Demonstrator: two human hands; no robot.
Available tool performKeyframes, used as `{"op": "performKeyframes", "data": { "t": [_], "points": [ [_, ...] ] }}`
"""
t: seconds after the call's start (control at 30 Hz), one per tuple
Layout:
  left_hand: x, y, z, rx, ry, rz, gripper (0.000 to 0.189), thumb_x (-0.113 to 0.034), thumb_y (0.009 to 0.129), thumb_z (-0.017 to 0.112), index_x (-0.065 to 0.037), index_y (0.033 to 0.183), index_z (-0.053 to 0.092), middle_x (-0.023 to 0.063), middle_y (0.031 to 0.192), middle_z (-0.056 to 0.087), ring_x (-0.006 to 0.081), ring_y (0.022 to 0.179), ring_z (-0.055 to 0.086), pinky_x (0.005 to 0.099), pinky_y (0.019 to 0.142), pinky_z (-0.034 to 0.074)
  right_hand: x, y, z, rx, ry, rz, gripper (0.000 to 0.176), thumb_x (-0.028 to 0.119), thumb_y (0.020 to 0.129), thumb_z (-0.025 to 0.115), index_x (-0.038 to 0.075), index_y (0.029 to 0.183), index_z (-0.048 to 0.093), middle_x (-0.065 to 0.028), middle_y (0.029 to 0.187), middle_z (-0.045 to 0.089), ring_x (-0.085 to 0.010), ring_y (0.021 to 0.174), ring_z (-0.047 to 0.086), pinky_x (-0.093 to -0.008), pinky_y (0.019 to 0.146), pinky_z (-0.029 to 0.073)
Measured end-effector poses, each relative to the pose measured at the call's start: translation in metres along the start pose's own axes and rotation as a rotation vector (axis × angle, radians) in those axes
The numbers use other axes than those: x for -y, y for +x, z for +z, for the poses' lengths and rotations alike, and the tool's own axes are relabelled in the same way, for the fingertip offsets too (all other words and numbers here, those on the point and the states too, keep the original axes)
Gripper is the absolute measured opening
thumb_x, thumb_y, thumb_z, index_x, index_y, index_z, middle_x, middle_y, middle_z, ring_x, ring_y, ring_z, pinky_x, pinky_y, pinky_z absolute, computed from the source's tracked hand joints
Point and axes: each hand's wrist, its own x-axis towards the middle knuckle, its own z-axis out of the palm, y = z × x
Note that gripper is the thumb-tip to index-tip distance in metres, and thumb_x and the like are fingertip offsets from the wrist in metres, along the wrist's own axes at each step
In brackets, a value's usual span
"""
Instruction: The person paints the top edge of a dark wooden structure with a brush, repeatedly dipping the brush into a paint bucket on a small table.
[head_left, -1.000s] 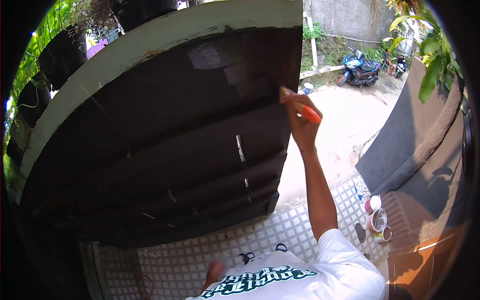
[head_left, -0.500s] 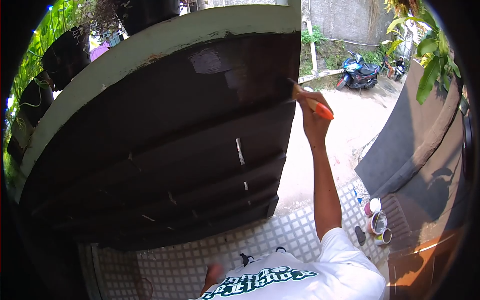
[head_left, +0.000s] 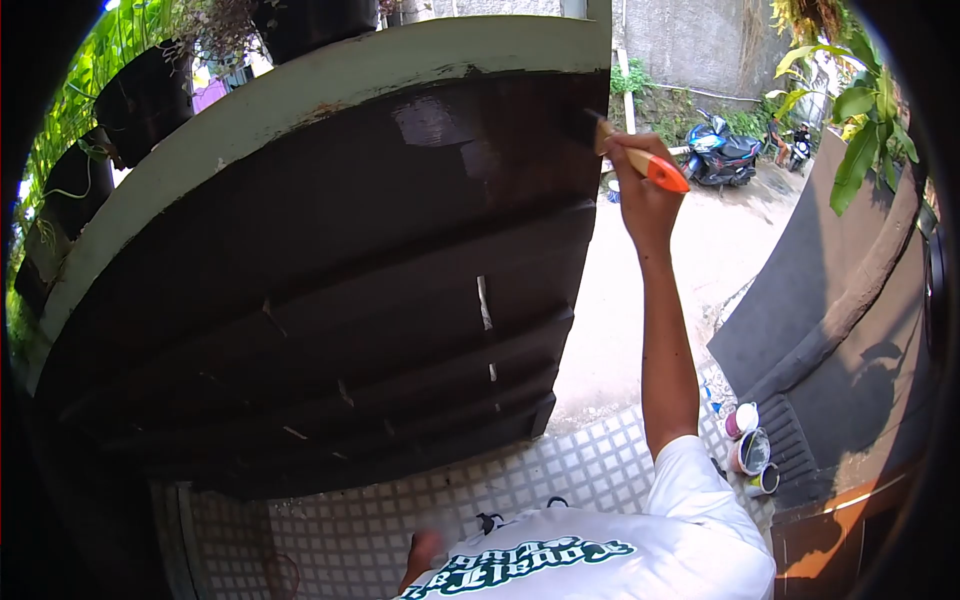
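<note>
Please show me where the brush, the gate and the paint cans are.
brush (head_left: 665,173): head view, on its orange handle.
gate (head_left: 350,280): head view, on a dark painted slat.
paint cans (head_left: 752,451): head view, on the middle can.

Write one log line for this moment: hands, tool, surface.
right hand: raised, grips paintbrush | bristles: at upper right edge of brown gate | paint cans: on tiled floor, right side
</note>
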Motion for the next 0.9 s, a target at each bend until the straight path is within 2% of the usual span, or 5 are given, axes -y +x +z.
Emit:
{"op": "performKeyframes", "data": {
  "t": [0.17,0.43,0.63,0.7,0.9],
  "points": [
    [0.008,0.010,-0.002,0.015,-0.062,-0.004,0.029,-0.030,0.096,0.059,-0.009,0.116,0.063,0.0077,0.106,0.071,0.0237,0.092,0.071,0.0403,0.080,0.055,-0.018,0.027,-0.024,-0.133,-0.283,-0.024,0.006,0.013,0.097,0.074,0.006,0.098,0.074,-0.0044,0.086,0.076,-0.0093,0.078,0.071,-0.0268,0.068,0.054],
    [0.017,0.001,-0.008,0.082,0.032,0.063,0.031,-0.033,0.098,0.057,-0.010,0.117,0.062,0.0076,0.109,0.070,0.0227,0.094,0.070,0.0414,0.083,0.054,0.022,-0.033,0.043,0.070,-0.145,-0.155,0.012,0.001,0.088,0.072,0.004,0.099,0.072,-0.0148,0.104,0.075,-0.0349,0.097,0.073,-0.0410,0.085,0.058],
    [0.016,0.004,-0.012,0.094,0.121,0.375,0.030,-0.033,0.097,0.057,-0.011,0.116,0.064,0.0066,0.108,0.071,0.0220,0.093,0.071,0.0409,0.083,0.054,0.081,-0.081,0.096,0.184,0.258,0.055,0.013,-0.002,0.089,0.075,0.003,0.100,0.073,-0.0147,0.104,0.076,-0.0262,0.095,0.076,-0.0322,0.083,0.058],
    [-0.009,0.005,-0.007,0.009,-0.021,0.052,0.029,-0.031,0.095,0.058,-0.011,0.115,0.064,0.0060,0.106,0.072,0.0219,0.090,0.071,0.0409,0.081,0.055,0.076,-0.088,0.101,0.152,0.315,0.075,0.010,-0.003,0.091,0.073,0.002,0.100,0.072,-0.0144,0.105,0.077,-0.0228,0.095,0.076,-0.0309,0.083,0.057],
    [-0.016,-0.019,-0.020,-0.052,-0.033,0.060,0.028,-0.031,0.094,0.059,-0.011,0.114,0.065,0.0059,0.104,0.072,0.0218,0.090,0.072,0.0403,0.078,0.055,0.030,-0.076,0.050,-0.135,-0.023,0.033,0.006,0.001,0.098,0.069,0.001,0.102,0.074,-0.0117,0.105,0.077,-0.0179,0.102,0.072,-0.0313,0.090,0.055]
  ]
}}
